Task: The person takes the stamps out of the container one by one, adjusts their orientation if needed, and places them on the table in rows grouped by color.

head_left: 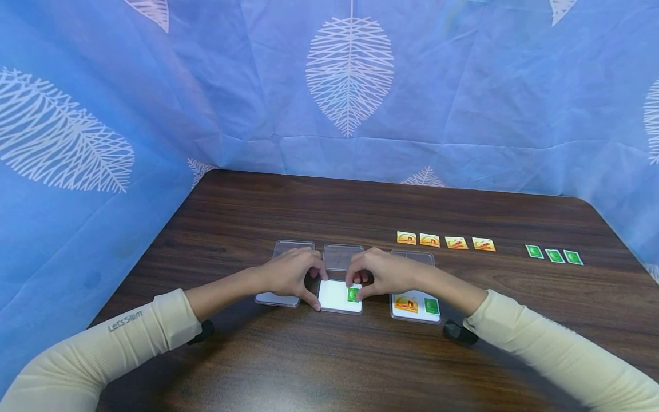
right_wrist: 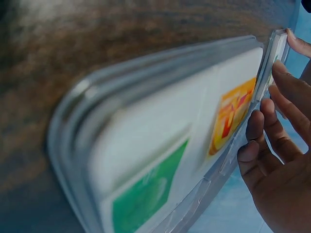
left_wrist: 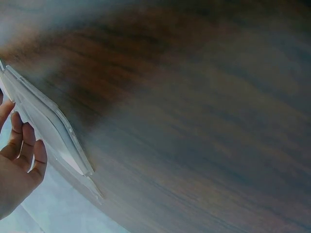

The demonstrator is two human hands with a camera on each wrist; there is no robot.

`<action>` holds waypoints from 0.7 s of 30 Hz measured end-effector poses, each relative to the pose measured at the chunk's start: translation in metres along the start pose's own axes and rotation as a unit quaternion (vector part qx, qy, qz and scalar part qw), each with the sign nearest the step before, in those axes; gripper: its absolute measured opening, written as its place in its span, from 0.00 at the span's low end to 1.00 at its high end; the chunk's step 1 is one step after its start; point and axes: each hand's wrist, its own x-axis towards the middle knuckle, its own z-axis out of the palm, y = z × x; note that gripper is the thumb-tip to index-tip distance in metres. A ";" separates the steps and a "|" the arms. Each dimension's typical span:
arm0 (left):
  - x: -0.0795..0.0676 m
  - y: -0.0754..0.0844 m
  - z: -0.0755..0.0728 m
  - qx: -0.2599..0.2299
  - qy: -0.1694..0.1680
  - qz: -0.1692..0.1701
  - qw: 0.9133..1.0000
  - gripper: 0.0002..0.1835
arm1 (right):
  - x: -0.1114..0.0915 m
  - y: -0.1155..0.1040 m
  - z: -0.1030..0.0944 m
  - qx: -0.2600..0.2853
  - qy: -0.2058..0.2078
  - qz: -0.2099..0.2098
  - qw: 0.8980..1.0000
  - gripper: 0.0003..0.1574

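Note:
In the head view, a shallow clear plastic case [head_left: 341,312] with a white card [head_left: 332,293] in it lies between the hands. My left hand [head_left: 288,272] holds its left side, index finger at the far corner and thumb near the front corner. My right hand [head_left: 383,272] has thumb and index finger at a small green printed square [head_left: 353,294] on the card's right side, pinching its edge. Its other fingers are curled in. The right wrist view shows a neighbouring stacked case [right_wrist: 82,92] bearing an orange square [right_wrist: 232,116] and a green square [right_wrist: 148,189].
Behind the middle case sits a clear lid [head_left: 342,257]. Another clear case [head_left: 278,299] lies under the left forearm, a lid [head_left: 293,245] beyond it. Several orange squares [head_left: 429,240] line the table's [head_left: 329,360] far right, with green squares [head_left: 555,256] further right.

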 end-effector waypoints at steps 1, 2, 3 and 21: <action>0.000 0.000 0.000 0.000 0.000 0.001 1.000 0.26 | 0.000 0.000 0.000 -0.001 0.000 0.000 1.000 0.09; 0.000 0.000 0.000 0.000 0.000 0.002 1.000 0.26 | 0.000 0.000 0.000 -0.001 0.001 0.000 1.000 0.09; 0.000 0.000 0.000 -0.001 0.000 0.003 1.000 0.26 | 0.000 0.000 0.001 -0.001 0.001 0.000 1.000 0.09; 0.000 0.000 0.000 -0.001 0.001 0.005 1.000 0.26 | 0.003 -0.005 0.000 0.013 -0.004 0.008 1.000 0.10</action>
